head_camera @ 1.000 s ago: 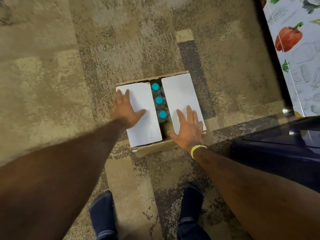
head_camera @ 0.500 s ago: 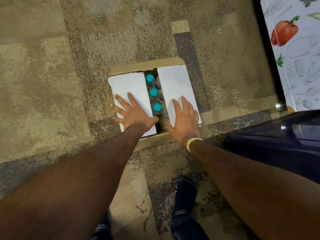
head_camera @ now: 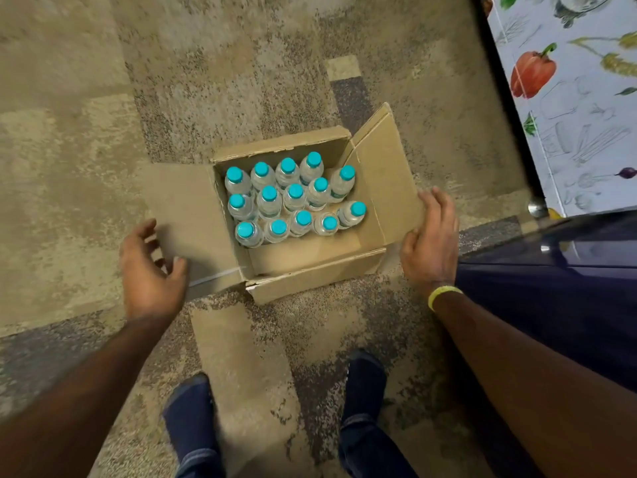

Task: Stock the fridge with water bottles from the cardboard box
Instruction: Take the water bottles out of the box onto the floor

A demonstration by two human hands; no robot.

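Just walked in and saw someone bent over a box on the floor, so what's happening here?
A person stands over a brown cardboard box on the carpet, its flaps spread open. The left hand rests by the left flap, the right hand at the right flap. Inside stand clear plastic water bottles with turquoise caps; none is held yet. Both hands are open.

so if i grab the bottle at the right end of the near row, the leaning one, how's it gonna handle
That bottle already tilts toward the open gap, so it probably tips easily. It looks full of water, so likely heavy for its size. The clear plastic may flex and feel slick; gripping below the teal cap seems safer.
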